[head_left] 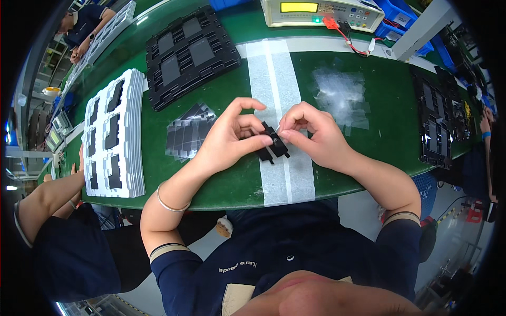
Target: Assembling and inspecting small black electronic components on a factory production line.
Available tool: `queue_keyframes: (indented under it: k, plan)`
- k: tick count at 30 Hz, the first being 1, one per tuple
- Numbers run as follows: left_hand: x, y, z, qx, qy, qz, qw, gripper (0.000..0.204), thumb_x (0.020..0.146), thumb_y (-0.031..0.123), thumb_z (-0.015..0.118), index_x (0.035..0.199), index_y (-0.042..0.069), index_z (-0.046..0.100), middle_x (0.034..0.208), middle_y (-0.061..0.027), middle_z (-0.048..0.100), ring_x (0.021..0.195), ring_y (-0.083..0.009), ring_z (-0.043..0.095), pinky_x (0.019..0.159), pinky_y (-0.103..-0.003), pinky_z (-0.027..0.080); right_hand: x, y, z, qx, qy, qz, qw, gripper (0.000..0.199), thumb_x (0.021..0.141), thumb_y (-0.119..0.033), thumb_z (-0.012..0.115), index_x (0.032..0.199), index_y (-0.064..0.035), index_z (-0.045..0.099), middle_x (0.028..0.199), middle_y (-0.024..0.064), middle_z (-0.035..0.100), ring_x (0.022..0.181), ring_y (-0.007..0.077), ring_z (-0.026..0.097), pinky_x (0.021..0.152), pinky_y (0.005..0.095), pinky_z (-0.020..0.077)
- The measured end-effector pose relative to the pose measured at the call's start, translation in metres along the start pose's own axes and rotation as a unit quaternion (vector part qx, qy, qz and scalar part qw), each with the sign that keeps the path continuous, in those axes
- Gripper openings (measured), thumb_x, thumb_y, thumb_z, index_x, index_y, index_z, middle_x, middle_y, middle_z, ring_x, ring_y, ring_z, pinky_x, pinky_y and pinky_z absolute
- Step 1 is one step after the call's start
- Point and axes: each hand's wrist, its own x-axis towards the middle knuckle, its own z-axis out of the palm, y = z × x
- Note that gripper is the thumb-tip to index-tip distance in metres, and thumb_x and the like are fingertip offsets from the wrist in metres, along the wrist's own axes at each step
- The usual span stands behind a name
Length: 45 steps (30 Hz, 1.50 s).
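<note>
Head view: the left hand (226, 139) pinches a flat black rectangular part (278, 147) between its thumb and bent fingers, its forefinger lifted and curled above. The right hand (316, 131) has its thumb and forefinger pressed together at the part's upper right edge; whether they grip the edge itself or something thin on it cannot be told. The part is thus between both hands, over a whitish strip (298, 187) that runs across the green worktable (379, 131).

Just left of the left hand lies a fanned pile of clear-and-dark film pieces (181, 136); farther left stands a stack of white moulded trays (138, 137) with black pieces in the top one's pockets. Beyond the left hand sits a black tray (226, 48) with grey panels. Beyond the right hand is a loose heap of clear films (342, 95), and farther off a bench meter (287, 20) with a yellow display. Well to the right hand's right lie more black trays (435, 155).
</note>
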Motion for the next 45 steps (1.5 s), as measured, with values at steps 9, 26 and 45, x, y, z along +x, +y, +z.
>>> queue_keyframes:
  k: [9,26,45]
  plan:
    - [-0.001,0.005,0.007,0.241,-0.042,0.130,0.961,0.007,0.078,0.005,0.065,0.082,0.001,0.060,0.073,-0.0045,0.056,0.062,-0.0109,0.053,0.054,-0.024,0.042,0.000,0.000,-0.002,-0.143,-0.019,-0.050,0.988,0.014,0.075,-0.009,0.066,0.079,-0.0011,0.055,0.079,0.0066,0.058,0.073,0.0175,0.057,0.065,0.0280,0.0450]
    - [-0.002,-0.005,0.012,0.008,-0.044,-0.021,0.999,0.006,0.083,0.002,0.059,0.088,-0.001,0.056,0.082,-0.0002,0.055,0.069,-0.0034,0.050,0.058,-0.018,0.041,0.006,-0.010,-0.017,-0.080,-0.083,0.019,0.993,0.014,0.082,-0.011,0.058,0.076,0.0009,0.058,0.080,0.0057,0.059,0.074,0.0154,0.055,0.067,0.0269,0.0438]
    - [-0.003,-0.011,0.011,-0.088,-0.016,0.005,0.996,0.004,0.083,0.001,0.058,0.086,0.001,0.055,0.080,0.0003,0.054,0.073,-0.0045,0.050,0.065,-0.020,0.041,0.008,-0.007,-0.030,-0.036,-0.076,0.106,0.991,0.010,0.084,-0.008,0.054,0.076,-0.0016,0.055,0.090,0.0046,0.060,0.078,0.0101,0.054,0.071,0.0246,0.0426]
